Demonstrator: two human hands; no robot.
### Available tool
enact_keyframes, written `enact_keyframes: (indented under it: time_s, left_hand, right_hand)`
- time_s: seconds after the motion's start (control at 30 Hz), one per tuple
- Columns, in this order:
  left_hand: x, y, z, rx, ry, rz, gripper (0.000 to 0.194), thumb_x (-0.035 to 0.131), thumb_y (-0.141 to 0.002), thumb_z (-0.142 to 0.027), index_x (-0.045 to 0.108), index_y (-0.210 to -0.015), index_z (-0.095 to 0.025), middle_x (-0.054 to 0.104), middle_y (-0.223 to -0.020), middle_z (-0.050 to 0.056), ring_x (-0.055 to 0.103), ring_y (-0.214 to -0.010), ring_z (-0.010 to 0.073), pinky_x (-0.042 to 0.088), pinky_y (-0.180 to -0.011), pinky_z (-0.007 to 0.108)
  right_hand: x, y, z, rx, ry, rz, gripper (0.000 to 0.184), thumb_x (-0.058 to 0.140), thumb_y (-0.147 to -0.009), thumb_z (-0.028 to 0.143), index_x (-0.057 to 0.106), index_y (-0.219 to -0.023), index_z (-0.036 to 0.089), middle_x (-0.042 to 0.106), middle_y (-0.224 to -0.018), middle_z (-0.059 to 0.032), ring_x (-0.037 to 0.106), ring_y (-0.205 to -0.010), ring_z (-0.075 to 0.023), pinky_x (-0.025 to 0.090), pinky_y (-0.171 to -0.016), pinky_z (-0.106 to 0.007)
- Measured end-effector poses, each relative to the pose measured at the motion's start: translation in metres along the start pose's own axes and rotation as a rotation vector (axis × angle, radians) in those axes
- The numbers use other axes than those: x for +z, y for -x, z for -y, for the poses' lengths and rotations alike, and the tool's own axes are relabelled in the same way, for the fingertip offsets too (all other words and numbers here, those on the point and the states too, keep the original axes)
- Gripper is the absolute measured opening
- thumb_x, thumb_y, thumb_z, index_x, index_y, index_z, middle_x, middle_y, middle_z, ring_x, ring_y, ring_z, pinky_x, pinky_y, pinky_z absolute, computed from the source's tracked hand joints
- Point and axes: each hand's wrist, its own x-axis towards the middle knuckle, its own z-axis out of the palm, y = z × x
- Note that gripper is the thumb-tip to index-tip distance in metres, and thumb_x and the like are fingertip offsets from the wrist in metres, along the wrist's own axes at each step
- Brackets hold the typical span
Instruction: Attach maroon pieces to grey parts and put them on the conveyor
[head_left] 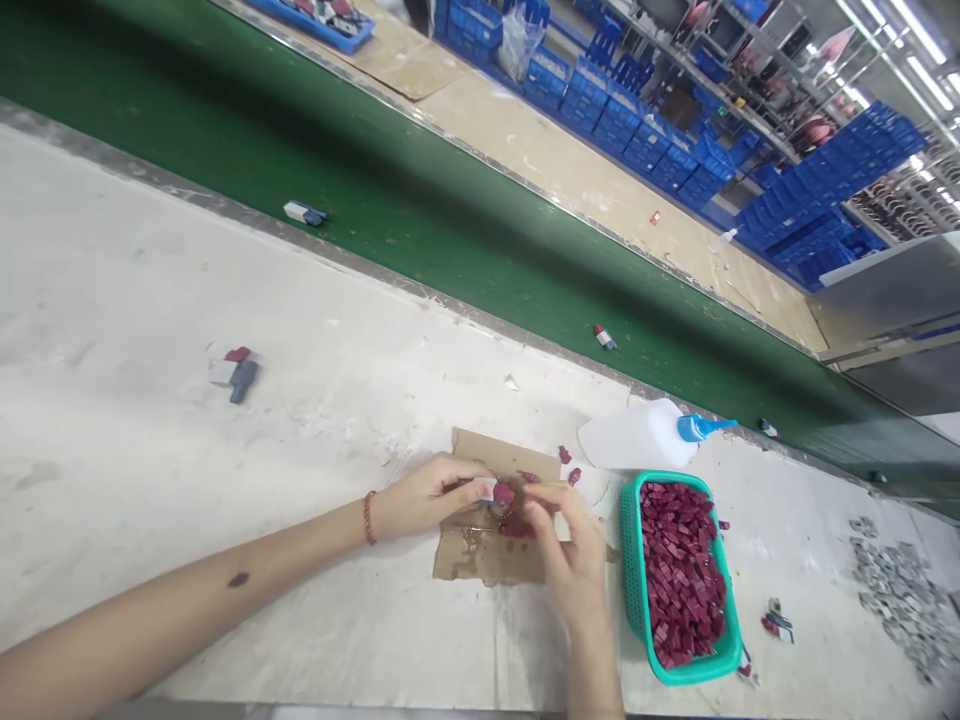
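Observation:
Over a piece of brown cardboard [495,555], stained with wet brownish liquid, my left hand [431,492] grips a small white-and-dark-blue plastic part [486,489]. A dark red piece [503,494] is at the part's right end. Close by on the right, my right hand [571,540] has its thumb and forefinger curled together in a pinch. What lies between those fingertips, if anything, is too small to make out. More dark red pieces [517,529] lie on the wet cardboard beneath the hands.
A green basket [632,560] of dark red pieces stands right of my right hand, below a white bottle with a blue nozzle [652,436]. Grey pieces [904,600] are heaped far right. A loose assembled part [238,374] lies left. Beyond runs a green conveyor belt [450,235].

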Motion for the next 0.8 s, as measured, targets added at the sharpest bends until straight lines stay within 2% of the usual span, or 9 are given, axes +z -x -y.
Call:
enact_keyframes:
  time_s: [0.07,0.13,0.2,0.3,0.43,0.57,0.7,0.8]
  left_hand:
    - [-0.001,0.001,0.0,-0.002,0.005,-0.066,0.047,0.044,-0.092,-0.054,0.057,-0.067,-0.016,0.046,-0.056,-0.002,0.041,-0.053,0.0118,0.036,-0.052,0.023]
    - [-0.003,0.001,0.001,-0.012,0.026,-0.154,0.041,0.049,-0.091,-0.052,0.064,-0.078,-0.016,0.059,-0.066,0.003,0.053,-0.063,0.0158,0.044,-0.06,0.025]
    - [-0.003,0.0,0.001,-0.016,0.059,-0.227,0.036,0.055,-0.088,-0.05,0.068,-0.093,-0.017,0.069,-0.086,0.008,0.062,-0.081,0.0213,0.05,-0.072,0.029]
    - [-0.003,-0.002,0.004,-0.008,0.099,-0.303,0.035,0.061,-0.085,-0.048,0.068,-0.102,-0.018,0.07,-0.105,0.011,0.063,-0.098,0.0255,0.051,-0.084,0.033]
    - [-0.003,-0.005,0.006,-0.012,0.083,-0.4,0.034,0.068,-0.082,-0.044,0.067,-0.104,-0.018,0.07,-0.107,0.011,0.063,-0.101,0.0258,0.051,-0.089,0.035]
    - [-0.011,-0.011,0.003,-0.013,0.009,-0.504,0.034,0.067,-0.082,-0.042,0.065,-0.106,-0.019,0.068,-0.111,0.01,0.062,-0.107,0.0262,0.048,-0.097,0.037]
    - [-0.034,-0.03,0.005,0.029,-0.182,-0.553,0.031,0.062,-0.085,-0.038,0.065,-0.109,-0.019,0.067,-0.115,0.01,0.061,-0.108,0.0252,0.047,-0.096,0.037]
    - [-0.064,-0.057,0.01,0.094,-0.474,-0.586,0.029,0.057,-0.088,-0.032,0.064,-0.113,-0.018,0.067,-0.114,0.011,0.06,-0.107,0.0247,0.047,-0.095,0.037]
  right_hand:
    - [-0.027,0.006,-0.012,0.023,0.135,-0.108,0.018,0.053,-0.094,0.031,0.069,-0.09,0.022,0.071,-0.088,-0.0062,0.066,-0.083,-0.0211,0.052,-0.072,-0.032]
    - [-0.059,0.014,-0.029,0.095,0.311,-0.237,0.019,0.053,-0.092,0.034,0.068,-0.09,0.022,0.07,-0.093,-0.0078,0.064,-0.089,-0.0239,0.051,-0.078,-0.037]
    - [-0.088,0.024,-0.05,0.173,0.511,-0.242,0.024,0.051,-0.09,0.037,0.069,-0.096,0.022,0.069,-0.101,-0.0104,0.062,-0.095,-0.028,0.048,-0.084,-0.044]
    - [-0.116,0.036,-0.08,0.207,0.686,-0.198,0.03,0.043,-0.088,0.035,0.068,-0.096,0.02,0.069,-0.099,-0.0128,0.06,-0.093,-0.0306,0.047,-0.083,-0.048]
    - [-0.122,0.041,-0.104,0.188,0.69,-0.203,0.029,0.042,-0.086,0.031,0.068,-0.094,0.021,0.068,-0.095,-0.0117,0.061,-0.091,-0.0283,0.048,-0.085,-0.045]
    - [-0.118,0.038,-0.105,0.214,0.634,-0.28,0.032,0.044,-0.086,0.04,0.069,-0.087,0.02,0.069,-0.09,-0.0124,0.062,-0.085,-0.0288,0.049,-0.08,-0.045]
    - [-0.119,0.037,-0.101,0.31,0.528,-0.342,0.039,0.048,-0.084,0.052,0.07,-0.087,0.021,0.072,-0.092,-0.0121,0.064,-0.083,-0.0294,0.049,-0.077,-0.044]
    - [-0.121,0.038,-0.101,0.4,0.458,-0.407,0.046,0.05,-0.081,0.059,0.071,-0.094,0.021,0.074,-0.095,-0.0119,0.066,-0.082,-0.0304,0.049,-0.077,-0.044]
